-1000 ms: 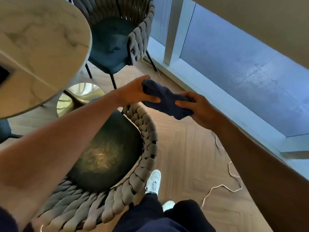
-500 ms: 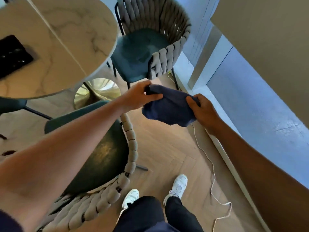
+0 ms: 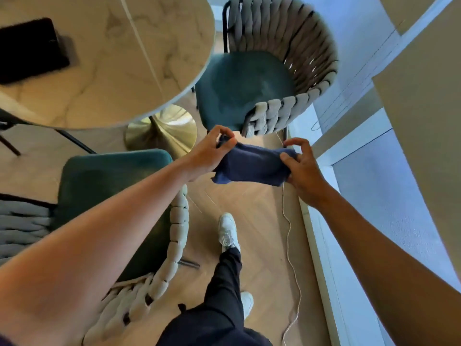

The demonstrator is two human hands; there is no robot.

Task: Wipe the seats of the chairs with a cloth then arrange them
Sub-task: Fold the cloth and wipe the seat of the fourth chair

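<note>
Since half a second ago your view has swung toward the far chair (image 3: pixel 249 88), which now fills more of the scene, and the cloth (image 3: pixel 252 167) has been pulled out flatter between your hands. That chair stands just beyond both hands, its teal seat bare and partly tucked under the marble table (image 3: pixel 119 71), which lies past your left hand. The near chair (image 3: pixel 104 186) sits beneath your left forearm. You hold the dark blue cloth in mid-air, above the wooden floor and touching neither seat. Your left hand (image 3: pixel 212 152) pinches its left edge between thumb and fingertips; your right hand (image 3: pixel 299 163) pinches the right edge, its other fingers raised. The spread cloth suggests you are readying a fresh face for wiping, likely the far seat next. A thin white cable (image 3: pixel 289 233) trails along the floor below your right hand.
</note>
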